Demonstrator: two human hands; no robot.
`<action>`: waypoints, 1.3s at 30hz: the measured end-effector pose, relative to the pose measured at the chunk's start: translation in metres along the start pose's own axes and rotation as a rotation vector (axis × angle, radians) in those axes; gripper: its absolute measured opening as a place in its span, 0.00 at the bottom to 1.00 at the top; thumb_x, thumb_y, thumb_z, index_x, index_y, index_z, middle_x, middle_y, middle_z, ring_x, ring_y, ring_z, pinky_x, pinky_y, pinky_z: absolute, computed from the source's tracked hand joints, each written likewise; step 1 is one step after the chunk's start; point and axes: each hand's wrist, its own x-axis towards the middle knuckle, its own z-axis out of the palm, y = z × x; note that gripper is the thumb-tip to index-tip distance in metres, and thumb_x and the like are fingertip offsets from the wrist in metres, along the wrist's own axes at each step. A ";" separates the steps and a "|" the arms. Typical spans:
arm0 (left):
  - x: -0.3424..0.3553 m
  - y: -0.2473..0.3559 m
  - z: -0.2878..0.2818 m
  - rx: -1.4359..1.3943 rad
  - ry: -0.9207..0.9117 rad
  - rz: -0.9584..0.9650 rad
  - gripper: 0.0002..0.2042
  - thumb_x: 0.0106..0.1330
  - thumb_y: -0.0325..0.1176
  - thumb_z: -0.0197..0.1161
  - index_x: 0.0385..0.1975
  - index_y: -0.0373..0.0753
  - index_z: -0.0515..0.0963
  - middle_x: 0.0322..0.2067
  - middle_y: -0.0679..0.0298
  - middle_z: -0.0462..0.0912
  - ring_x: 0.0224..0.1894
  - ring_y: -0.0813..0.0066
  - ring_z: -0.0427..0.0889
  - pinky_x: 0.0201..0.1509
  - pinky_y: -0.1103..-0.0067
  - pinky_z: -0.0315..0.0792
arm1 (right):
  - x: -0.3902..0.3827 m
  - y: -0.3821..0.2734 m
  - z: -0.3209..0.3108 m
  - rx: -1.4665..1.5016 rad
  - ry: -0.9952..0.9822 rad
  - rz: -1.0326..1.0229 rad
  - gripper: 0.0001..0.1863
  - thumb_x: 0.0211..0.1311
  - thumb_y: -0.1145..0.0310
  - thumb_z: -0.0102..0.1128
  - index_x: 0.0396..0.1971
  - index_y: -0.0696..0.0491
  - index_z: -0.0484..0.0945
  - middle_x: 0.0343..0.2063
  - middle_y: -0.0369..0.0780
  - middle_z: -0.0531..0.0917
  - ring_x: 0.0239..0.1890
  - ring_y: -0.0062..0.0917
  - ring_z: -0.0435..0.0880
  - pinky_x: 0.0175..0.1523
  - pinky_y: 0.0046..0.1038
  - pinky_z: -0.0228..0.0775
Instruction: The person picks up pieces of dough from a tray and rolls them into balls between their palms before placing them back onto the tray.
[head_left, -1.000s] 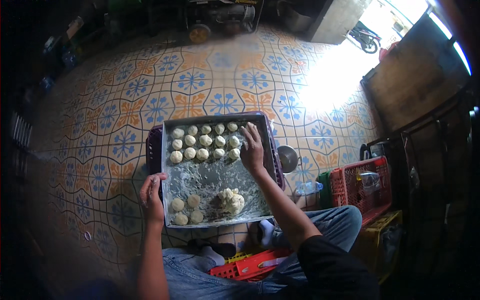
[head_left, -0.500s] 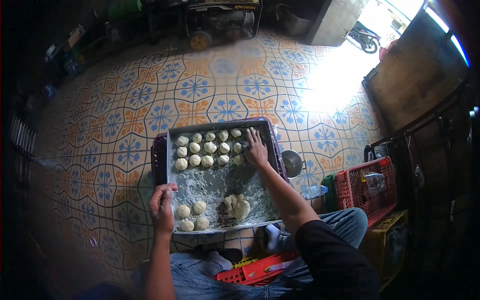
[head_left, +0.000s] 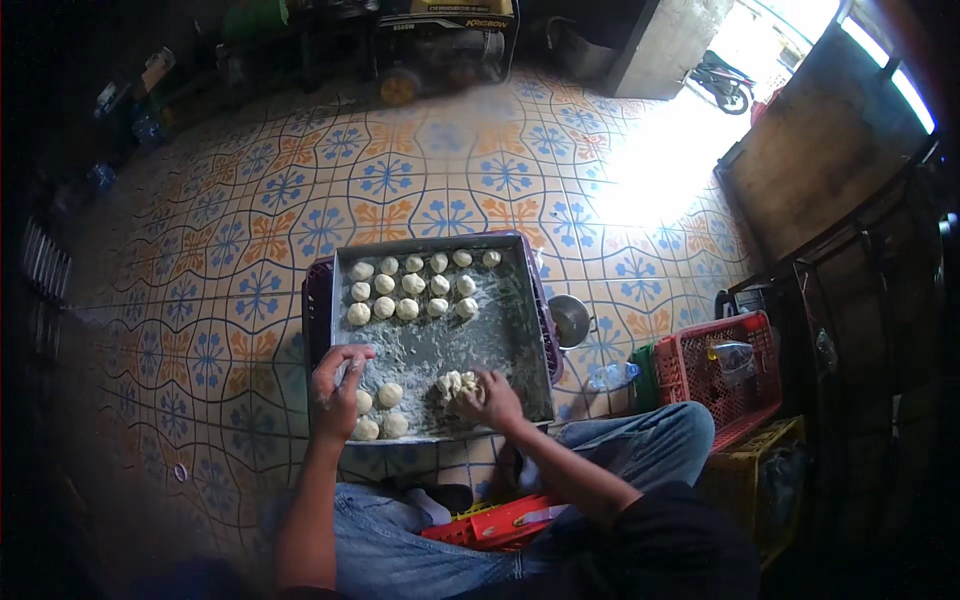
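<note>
A metal tray dusted with flour holds several rows of pale dough balls at its far side and a small group of balls at the near left. My right hand grips the lumpy piece of dough at the near right, fingers curled on it and partly hiding it. My left hand is over the tray's left edge beside the small group, fingers curved and apart with nothing held.
The tray rests on a purple crate before my legs. At the right are a steel pot, a clear bottle, a red crate and a yellow crate. A red basket lies below. A generator stands at the back.
My right hand has moved from the far right corner down to the dough lump, leaving a ball at that corner uncovered. My left hand has shifted slightly inward over the tray's edge.
</note>
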 end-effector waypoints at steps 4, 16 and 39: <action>-0.014 0.018 0.010 0.172 -0.071 0.155 0.07 0.70 0.31 0.60 0.37 0.35 0.82 0.39 0.58 0.86 0.46 0.64 0.85 0.55 0.72 0.74 | -0.004 0.005 0.004 -0.069 -0.054 -0.023 0.20 0.64 0.58 0.65 0.54 0.48 0.80 0.46 0.50 0.79 0.52 0.48 0.80 0.55 0.43 0.76; -0.122 -0.006 0.015 0.284 0.010 0.105 0.08 0.71 0.31 0.61 0.41 0.37 0.84 0.41 0.57 0.86 0.48 0.62 0.84 0.55 0.70 0.75 | 0.009 0.003 -0.006 -0.106 -0.313 -0.104 0.16 0.63 0.67 0.56 0.49 0.55 0.81 0.48 0.52 0.82 0.51 0.52 0.81 0.54 0.47 0.75; -0.110 -0.135 0.166 0.515 -0.064 -0.061 0.20 0.58 0.31 0.70 0.53 0.42 0.81 0.54 0.56 0.83 0.60 0.53 0.79 0.67 0.58 0.69 | -0.050 -0.105 -0.127 0.973 -0.069 -0.195 0.09 0.65 0.76 0.60 0.44 0.59 0.80 0.36 0.45 0.81 0.39 0.34 0.81 0.46 0.31 0.73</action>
